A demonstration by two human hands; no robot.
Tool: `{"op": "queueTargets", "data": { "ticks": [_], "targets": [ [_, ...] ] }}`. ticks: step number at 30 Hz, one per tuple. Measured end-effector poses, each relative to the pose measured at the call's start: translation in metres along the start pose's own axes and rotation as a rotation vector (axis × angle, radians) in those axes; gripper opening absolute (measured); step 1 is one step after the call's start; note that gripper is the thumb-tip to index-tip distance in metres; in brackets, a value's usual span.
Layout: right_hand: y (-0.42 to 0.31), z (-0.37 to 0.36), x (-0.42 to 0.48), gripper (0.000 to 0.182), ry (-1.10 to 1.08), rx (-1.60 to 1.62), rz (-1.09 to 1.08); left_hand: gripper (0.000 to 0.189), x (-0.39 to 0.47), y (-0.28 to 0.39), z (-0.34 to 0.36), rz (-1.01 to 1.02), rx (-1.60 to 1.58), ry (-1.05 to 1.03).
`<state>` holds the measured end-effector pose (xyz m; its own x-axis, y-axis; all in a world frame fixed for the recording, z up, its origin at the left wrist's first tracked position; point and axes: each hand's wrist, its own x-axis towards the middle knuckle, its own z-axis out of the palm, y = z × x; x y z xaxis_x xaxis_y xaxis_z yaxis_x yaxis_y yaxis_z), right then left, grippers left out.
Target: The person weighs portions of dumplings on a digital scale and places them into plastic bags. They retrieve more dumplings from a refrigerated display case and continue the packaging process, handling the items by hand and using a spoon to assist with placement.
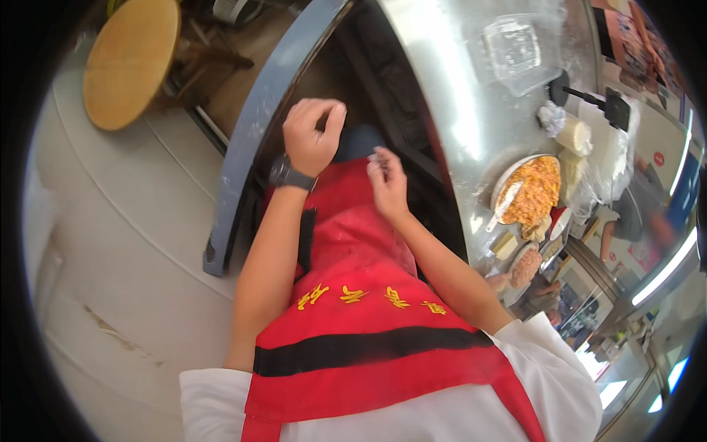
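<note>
My left hand, with a black watch on its wrist, is raised over my lap with the fingers curled in; whether they are fully closed is hard to tell. To its right my right hand hovers over the red apron, fingers bent and apart, whitish residue on the fingertips. Nothing shows in either hand. On the metal worktop at the right stands a bowl of orange-yellow chopped filling with a pale spatula in it.
The metal worktop also bears a clear plastic container, a phone stand, plastic-wrapped rolls and a dish of pinkish minced filling. A round wooden stool stands upper left, beyond a blue-grey edge. People are at far right.
</note>
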<state>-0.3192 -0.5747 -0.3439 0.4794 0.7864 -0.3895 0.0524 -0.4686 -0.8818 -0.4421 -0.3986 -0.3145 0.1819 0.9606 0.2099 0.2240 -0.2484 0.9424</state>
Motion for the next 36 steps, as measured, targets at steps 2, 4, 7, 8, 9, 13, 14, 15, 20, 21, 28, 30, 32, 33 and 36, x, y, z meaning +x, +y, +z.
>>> {"op": "queueTargets", "data": {
  "ticks": [2,4,7,8,9,13,14,15,20,21,28,30,32,33,36],
  "targets": [
    [0.058,-0.003,0.009,0.034,0.21,0.024,0.042,0.009,-0.025,-0.034,0.017,-0.052,0.03,-0.055],
    [0.13,-0.018,0.027,0.034,0.397,0.051,0.094,0.014,-0.041,-0.068,0.048,-0.039,0.026,-0.175],
    [0.196,-0.046,0.064,0.038,0.645,-0.034,-0.044,0.019,-0.054,-0.124,0.116,0.036,-0.01,-0.445],
    [0.216,-0.062,0.077,0.039,0.716,-0.063,-0.123,0.018,-0.055,-0.143,0.14,0.1,-0.011,-0.511],
    [0.234,-0.091,0.086,0.038,0.774,-0.334,-0.16,0.017,-0.059,-0.157,0.165,0.117,0.007,-0.565],
    [0.26,-0.159,0.134,0.032,1.203,-0.31,-0.378,0.02,-0.065,-0.203,0.256,0.372,-0.072,-0.567],
    [0.271,-0.18,0.14,0.03,1.147,-0.304,-0.42,0.02,-0.068,-0.205,0.272,0.411,-0.09,-0.583],
    [0.285,-0.204,0.146,0.029,1.102,-0.298,-0.46,0.02,-0.069,-0.205,0.288,0.46,-0.111,-0.606],
    [0.314,-0.249,0.159,0.052,1.085,0.172,-0.313,0.017,-0.071,-0.221,0.341,0.824,-0.115,-0.459],
    [0.291,-0.224,0.165,0.056,1.17,0.194,-0.287,0.016,-0.069,-0.227,0.342,0.82,-0.128,-0.423],
    [0.285,-0.254,0.171,0.056,1.138,0.216,-0.307,0.032,-0.085,-0.177,0.369,0.924,-0.198,-0.597],
    [0.284,-0.258,0.17,0.052,1.122,0.283,-0.315,0.047,-0.092,-0.155,0.389,1.05,-0.084,-0.62],
    [0.295,-0.259,0.169,0.041,1.174,0.439,-0.203,0.059,-0.097,-0.141,0.401,1.159,0.091,-0.738],
    [0.3,-0.259,0.166,0.041,1.125,0.438,-0.215,0.064,-0.098,-0.134,0.41,1.21,0.209,-0.831],
    [0.295,-0.253,0.157,0.044,0.986,0.382,-0.204,0.07,-0.087,-0.133,0.429,1.197,0.18,-1.004]
  ]
}}
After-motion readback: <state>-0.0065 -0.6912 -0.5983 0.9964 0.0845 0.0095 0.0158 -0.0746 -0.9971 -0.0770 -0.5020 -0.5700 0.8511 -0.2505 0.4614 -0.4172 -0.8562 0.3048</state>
